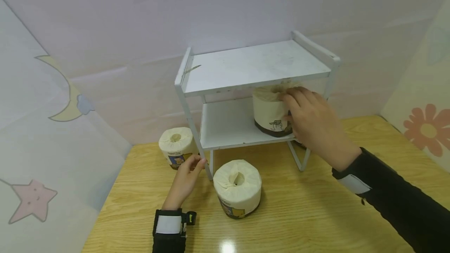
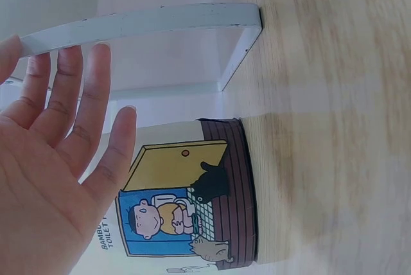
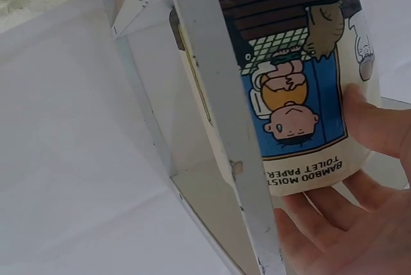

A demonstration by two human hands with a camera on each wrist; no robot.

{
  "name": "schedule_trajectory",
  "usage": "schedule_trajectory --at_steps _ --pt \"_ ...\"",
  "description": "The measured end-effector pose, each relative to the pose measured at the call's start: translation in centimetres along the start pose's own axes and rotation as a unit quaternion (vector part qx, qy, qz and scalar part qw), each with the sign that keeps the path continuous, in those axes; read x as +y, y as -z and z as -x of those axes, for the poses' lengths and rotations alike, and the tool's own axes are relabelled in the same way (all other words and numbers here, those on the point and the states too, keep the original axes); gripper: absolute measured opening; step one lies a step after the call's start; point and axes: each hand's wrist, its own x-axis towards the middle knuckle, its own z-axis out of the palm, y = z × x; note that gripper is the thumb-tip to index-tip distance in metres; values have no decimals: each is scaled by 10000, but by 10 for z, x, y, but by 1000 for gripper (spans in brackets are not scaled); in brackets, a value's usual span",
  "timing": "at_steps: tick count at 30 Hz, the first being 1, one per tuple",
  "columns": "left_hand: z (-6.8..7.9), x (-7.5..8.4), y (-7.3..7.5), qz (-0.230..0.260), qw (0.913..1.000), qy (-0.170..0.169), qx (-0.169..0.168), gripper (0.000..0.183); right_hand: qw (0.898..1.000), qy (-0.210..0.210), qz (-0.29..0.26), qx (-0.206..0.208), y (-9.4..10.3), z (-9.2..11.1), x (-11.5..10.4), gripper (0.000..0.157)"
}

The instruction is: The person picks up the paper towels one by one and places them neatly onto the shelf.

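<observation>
A white two-tier shelf rack stands on the wooden table. My right hand grips a wrapped toilet paper roll on the lower tier, near its right end; in the right wrist view the thumb lies on the printed side of the roll, fingers at its top end. With thumb and fingers, my left hand holds the rack's front left leg. Just behind that hand stands another toilet paper roll. One more roll is on the table, in front of the rack.
Beneath the lower tier at the right, a dark-edged thing is mostly hidden by the right hand. Behind the rack rises a pale covered wall. Side walls with a moon, star and flower flank the wooden table.
</observation>
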Motion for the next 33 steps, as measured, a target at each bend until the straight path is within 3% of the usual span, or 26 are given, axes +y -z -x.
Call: schedule_trajectory --at_steps 3,13,33 --pt "4 9 3 -25 10000 16 4 36 10000 -29 -8 -26 -1 -1 1 48" --pt "4 8 3 -58 10000 54 30 33 10000 -77 57 6 -9 -4 1 53" --pt "3 8 1 66 10000 49 -28 35 9971 -129 320 674 -30 -6 0 45"
